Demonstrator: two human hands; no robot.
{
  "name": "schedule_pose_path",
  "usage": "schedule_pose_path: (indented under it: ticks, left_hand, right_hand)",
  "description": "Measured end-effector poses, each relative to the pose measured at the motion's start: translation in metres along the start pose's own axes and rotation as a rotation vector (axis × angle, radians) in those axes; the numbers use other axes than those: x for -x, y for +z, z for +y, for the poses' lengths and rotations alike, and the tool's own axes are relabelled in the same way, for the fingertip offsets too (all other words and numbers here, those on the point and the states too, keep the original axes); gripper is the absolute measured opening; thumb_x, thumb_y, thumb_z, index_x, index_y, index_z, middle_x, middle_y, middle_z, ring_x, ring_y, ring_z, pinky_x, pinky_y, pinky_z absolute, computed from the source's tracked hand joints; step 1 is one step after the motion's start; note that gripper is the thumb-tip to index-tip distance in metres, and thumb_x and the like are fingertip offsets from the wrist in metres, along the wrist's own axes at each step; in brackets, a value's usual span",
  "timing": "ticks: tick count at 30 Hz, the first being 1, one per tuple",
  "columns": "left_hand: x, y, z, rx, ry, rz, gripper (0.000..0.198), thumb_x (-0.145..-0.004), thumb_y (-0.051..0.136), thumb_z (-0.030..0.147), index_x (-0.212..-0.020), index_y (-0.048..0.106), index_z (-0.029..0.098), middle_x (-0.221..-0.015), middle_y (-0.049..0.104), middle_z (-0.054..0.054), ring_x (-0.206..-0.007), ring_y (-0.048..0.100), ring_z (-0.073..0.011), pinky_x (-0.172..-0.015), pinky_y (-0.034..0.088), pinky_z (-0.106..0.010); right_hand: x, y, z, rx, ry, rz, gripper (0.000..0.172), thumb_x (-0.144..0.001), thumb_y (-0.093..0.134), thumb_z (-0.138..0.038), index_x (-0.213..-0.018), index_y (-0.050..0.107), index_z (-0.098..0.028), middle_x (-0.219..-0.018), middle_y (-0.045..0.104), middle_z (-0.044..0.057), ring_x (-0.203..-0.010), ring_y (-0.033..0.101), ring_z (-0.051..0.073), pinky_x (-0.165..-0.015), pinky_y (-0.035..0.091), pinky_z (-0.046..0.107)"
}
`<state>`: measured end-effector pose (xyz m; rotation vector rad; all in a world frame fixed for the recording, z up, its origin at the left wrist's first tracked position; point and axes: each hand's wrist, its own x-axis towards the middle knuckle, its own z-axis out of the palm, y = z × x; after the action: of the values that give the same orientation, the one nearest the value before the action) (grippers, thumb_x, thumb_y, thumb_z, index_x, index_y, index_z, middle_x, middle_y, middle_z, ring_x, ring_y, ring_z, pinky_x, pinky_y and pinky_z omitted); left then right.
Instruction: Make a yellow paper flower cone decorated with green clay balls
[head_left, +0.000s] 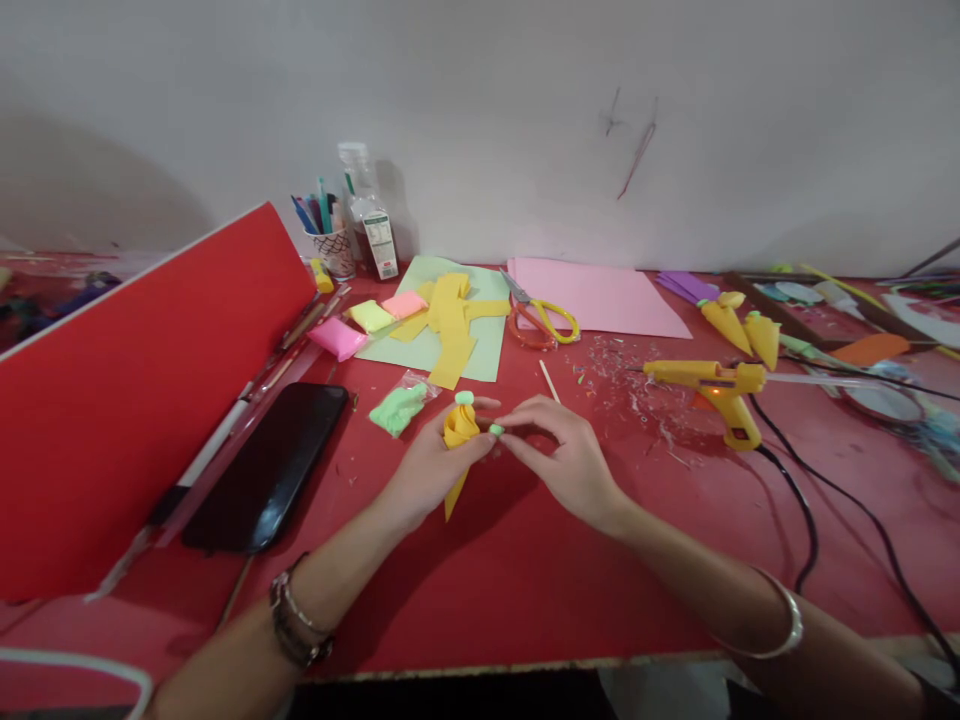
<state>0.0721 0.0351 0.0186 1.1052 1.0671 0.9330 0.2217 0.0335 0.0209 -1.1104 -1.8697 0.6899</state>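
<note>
Yellow paper cone [458,432] gripped in left hand [427,465], right hand [566,455] fingertips pinched on green bit [496,430] just beside cone's top.

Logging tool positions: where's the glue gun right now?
Head view, right of centre: the glue gun stands on the red table, right of the hands, with the scissors behind-left and yellow paper cones just behind.

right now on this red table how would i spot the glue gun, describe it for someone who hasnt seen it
Start at the red table and look right of the two hands to the patch of paper scraps. The glue gun stands there, nozzle pointing left, black cord trailing toward the table's front edge. Unlike the yellow paper cones behind it, it is pistol-shaped hard plastic.
</note>
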Motion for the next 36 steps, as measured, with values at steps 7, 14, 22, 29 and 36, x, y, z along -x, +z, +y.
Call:
schedule_pose_path:
  ticks: [7,14,22,29,36]
  left_hand:
    - [0.002,0.002,0.003,0.009,0.003,-0.030,0.021,-0.066,0.059,0.027,-0.083,0.053,0.016,-0.076,0.055,0.004,-0.055,0.050,-0.0051,-0.060,0.043,-0.022]
    - [0.003,0.005,0.006,0.024,0.034,0.005,0.016,-0.065,0.060,0.026,-0.074,0.050,0.017,-0.063,0.050,0.006,-0.053,0.047,-0.0053,-0.058,0.040,-0.021]
    - [0.001,-0.001,0.002,0.036,0.091,-0.018,0.018,-0.064,0.061,0.028,-0.076,0.053,0.017,-0.062,0.052,0.005,-0.058,0.051,-0.0074,-0.063,0.042,-0.022]
    - [0.001,0.000,0.001,0.068,0.065,-0.071,0.020,-0.061,0.062,0.024,-0.079,0.054,0.018,-0.070,0.055,0.004,-0.062,0.054,-0.0083,-0.064,0.043,-0.024]
    - [0.003,-0.002,0.003,0.016,0.130,-0.181,0.016,-0.064,0.060,0.024,-0.076,0.054,0.017,-0.057,0.048,0.007,-0.049,0.044,-0.0052,-0.053,0.037,-0.021]
  right_hand:
    - [0.001,0.000,-0.002,0.007,-0.047,0.021,0.008,-0.076,0.054,-0.015,-0.071,0.059,-0.019,-0.072,0.057,0.001,-0.068,0.055,0.011,-0.063,0.045,0.025]
    - [-0.002,-0.002,-0.004,-0.284,0.173,0.056,0.005,-0.073,0.057,-0.019,-0.068,0.059,-0.019,-0.066,0.059,-0.001,-0.062,0.055,0.010,-0.060,0.044,0.024]
    - [-0.014,-0.007,0.011,-0.913,0.590,0.277,0.015,-0.056,0.070,-0.023,-0.068,0.063,-0.017,-0.063,0.065,-0.003,-0.057,0.057,0.005,-0.060,0.046,0.017]
    - [-0.010,-0.005,0.002,-0.901,0.556,0.140,0.017,-0.055,0.071,-0.026,-0.060,0.058,-0.017,-0.056,0.063,-0.004,-0.050,0.056,0.003,-0.052,0.044,0.014]
    - [-0.009,-0.005,0.004,-0.855,0.553,0.128,0.028,-0.065,0.062,-0.040,-0.057,0.048,-0.017,-0.046,0.056,-0.007,-0.037,0.045,0.002,-0.038,0.034,0.013]
